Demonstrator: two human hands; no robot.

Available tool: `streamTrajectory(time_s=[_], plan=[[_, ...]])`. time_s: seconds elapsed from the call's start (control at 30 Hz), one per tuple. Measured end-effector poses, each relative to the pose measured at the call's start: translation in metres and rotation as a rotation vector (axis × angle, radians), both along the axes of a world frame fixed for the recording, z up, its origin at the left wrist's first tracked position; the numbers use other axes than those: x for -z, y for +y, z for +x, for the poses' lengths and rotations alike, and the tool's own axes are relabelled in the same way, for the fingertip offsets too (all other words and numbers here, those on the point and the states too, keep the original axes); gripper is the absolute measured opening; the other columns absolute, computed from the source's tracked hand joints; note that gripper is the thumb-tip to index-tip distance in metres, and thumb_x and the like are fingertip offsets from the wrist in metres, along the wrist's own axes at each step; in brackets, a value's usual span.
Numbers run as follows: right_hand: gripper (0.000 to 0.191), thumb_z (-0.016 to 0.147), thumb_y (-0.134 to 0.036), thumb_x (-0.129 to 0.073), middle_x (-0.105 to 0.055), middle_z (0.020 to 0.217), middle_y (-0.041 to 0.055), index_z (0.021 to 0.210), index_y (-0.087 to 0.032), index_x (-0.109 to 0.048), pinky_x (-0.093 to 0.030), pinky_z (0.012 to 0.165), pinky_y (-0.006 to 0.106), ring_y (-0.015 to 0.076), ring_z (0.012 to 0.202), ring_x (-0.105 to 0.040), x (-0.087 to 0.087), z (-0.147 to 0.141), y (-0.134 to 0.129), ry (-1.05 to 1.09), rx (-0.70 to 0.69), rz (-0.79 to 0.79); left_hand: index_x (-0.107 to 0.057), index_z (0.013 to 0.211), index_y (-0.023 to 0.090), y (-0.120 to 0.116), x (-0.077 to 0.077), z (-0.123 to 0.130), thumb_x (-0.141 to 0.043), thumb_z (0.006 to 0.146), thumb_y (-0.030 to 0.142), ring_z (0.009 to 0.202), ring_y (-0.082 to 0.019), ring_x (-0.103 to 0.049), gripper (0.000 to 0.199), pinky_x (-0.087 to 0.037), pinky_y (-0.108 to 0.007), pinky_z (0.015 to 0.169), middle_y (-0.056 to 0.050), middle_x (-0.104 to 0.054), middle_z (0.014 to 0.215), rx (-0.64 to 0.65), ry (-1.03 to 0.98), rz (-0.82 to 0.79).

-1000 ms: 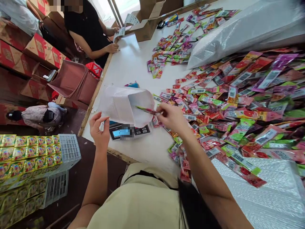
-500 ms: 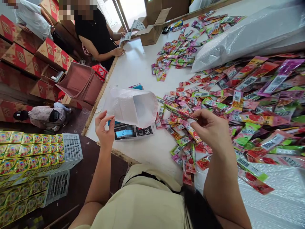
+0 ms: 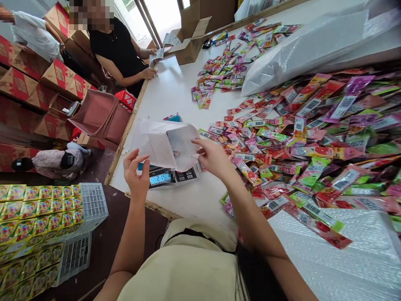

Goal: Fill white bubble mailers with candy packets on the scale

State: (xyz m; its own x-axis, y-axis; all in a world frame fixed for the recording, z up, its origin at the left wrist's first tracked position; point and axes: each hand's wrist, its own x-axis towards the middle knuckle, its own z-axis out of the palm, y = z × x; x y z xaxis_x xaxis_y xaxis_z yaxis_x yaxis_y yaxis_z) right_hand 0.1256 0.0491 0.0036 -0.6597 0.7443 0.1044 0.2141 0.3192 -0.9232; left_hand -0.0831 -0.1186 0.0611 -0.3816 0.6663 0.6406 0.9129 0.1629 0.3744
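A white bubble-lined bag point(image 3: 153, 144) lies on a scale point(image 3: 184, 174) with a lit display, its mouth open toward the right. Inside the mouth a small bit of coloured packet shows. My left hand point(image 3: 137, 173) hovers at the near left of the bag, fingers apart and holding nothing. At the bag's mouth is my right hand point(image 3: 213, 159), its thumb and fingers apart near the rim, with no packet visible in it. Colourful stick packets point(image 3: 250, 171) lie heaped just to the right.
White plastic wrap point(image 3: 291, 54) lies over the packets at the far right, bubble sheet point(image 3: 338, 255) at the near right. An open carton point(image 3: 188, 50) stands at the back, beside a person in black point(image 3: 117, 54). Crates of yellow packs point(image 3: 94, 205) stand at the left.
My right hand has moved left from the heap to the bag's mouth, and the packet it held is no longer in its fingers. A small coloured bit now shows inside the bag.
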Motion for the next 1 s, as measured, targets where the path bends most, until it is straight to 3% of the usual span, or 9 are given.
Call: streamTrajectory(time_s=[0.13, 0.3, 0.43, 0.67, 0.77, 0.87, 0.93, 1.0], plan=[[0.041, 0.084, -0.023, -0.056, -0.075, 0.113, 0.0096, 0.122, -0.02, -0.071, -0.054, 0.084, 0.04, 0.0209, 0.082, -0.068, 0.02, 0.046, 0.008, -0.11, 0.228, 0.0, -0.073, 0.1, 0.021, -0.007, 0.001, -0.007, -0.065, 0.095, 0.036, 0.121, -0.022, -0.062, 0.018, -0.05, -0.043, 0.109, -0.011, -0.065, 0.123, -0.061, -0.021, 0.004], [0.035, 0.087, -0.027, -0.054, -0.073, 0.105, 0.0126, 0.116, -0.02, -0.071, -0.051, 0.086, 0.044, 0.0282, 0.093, -0.067, 0.054, 0.105, 0.003, -0.415, 0.325, 0.085, -0.073, 0.1, 0.021, -0.005, 0.006, -0.005, -0.064, 0.096, 0.039, 0.121, -0.023, -0.062, 0.02, -0.05, -0.043, 0.108, -0.011, -0.064, 0.123, -0.067, -0.035, 0.0], [0.039, 0.085, -0.023, -0.057, -0.065, 0.114, 0.021, 0.122, -0.014, -0.066, -0.047, 0.095, 0.05, 0.0363, 0.112, -0.059, 0.08, 0.107, -0.009, -0.612, 0.334, 0.227, -0.073, 0.101, 0.021, 0.001, 0.002, 0.001, -0.064, 0.096, 0.038, 0.122, -0.023, -0.062, 0.02, -0.05, -0.043, 0.109, -0.01, -0.065, 0.123, -0.033, -0.009, 0.023], [0.036, 0.088, -0.023, -0.052, -0.064, 0.109, 0.0202, 0.12, -0.013, -0.062, -0.045, 0.086, 0.044, 0.034, 0.103, -0.058, 0.103, 0.103, -0.011, -0.771, 0.329, 0.221, -0.071, 0.106, 0.022, -0.003, -0.005, 0.001, -0.061, 0.097, 0.045, 0.125, -0.024, -0.06, 0.027, -0.047, -0.045, 0.111, -0.012, -0.062, 0.128, -0.048, 0.016, 0.0], [0.034, 0.087, -0.025, -0.054, -0.064, 0.108, 0.0188, 0.119, -0.014, -0.061, -0.045, 0.085, 0.042, 0.0327, 0.102, -0.059, 0.108, 0.103, -0.011, -0.766, 0.347, 0.216, -0.07, 0.118, 0.024, -0.003, 0.014, 0.02, -0.072, 0.088, 0.051, 0.14, -0.033, -0.048, 0.041, -0.04, -0.053, 0.116, -0.016, -0.052, 0.146, -0.017, 0.121, -0.098], [0.033, 0.088, -0.026, -0.053, -0.065, 0.107, 0.0188, 0.117, -0.013, -0.062, -0.045, 0.086, 0.042, 0.0331, 0.103, -0.059, 0.11, 0.102, -0.011, -0.755, 0.36, 0.204, -0.071, 0.123, 0.029, 0.003, 0.043, 0.036, -0.086, 0.073, 0.047, 0.154, -0.044, -0.025, 0.055, -0.019, -0.061, 0.125, -0.014, -0.037, 0.163, 0.006, 0.232, -0.38], [0.032, 0.089, -0.027, -0.052, -0.066, 0.106, 0.0186, 0.116, -0.013, -0.062, -0.046, 0.087, 0.042, 0.0331, 0.102, -0.06, 0.112, 0.105, -0.01, -0.725, 0.353, 0.195, -0.074, 0.115, 0.031, 0.014, 0.046, 0.022, -0.08, 0.08, 0.041, 0.156, -0.042, -0.024, 0.037, -0.013, -0.06, 0.127, -0.009, -0.04, 0.163, 0.015, 0.258, -0.493], [0.031, 0.089, -0.028, -0.052, -0.067, 0.106, 0.0181, 0.115, -0.014, -0.063, -0.047, 0.087, 0.043, 0.0328, 0.101, -0.062, 0.114, 0.11, -0.006, -0.682, 0.35, 0.184, -0.074, 0.112, 0.028, 0.031, 0.023, -0.015, -0.069, 0.089, 0.042, 0.153, -0.038, -0.032, 0.027, -0.017, -0.056, 0.127, -0.01, -0.047, 0.159, 0.021, 0.251, -0.393]])
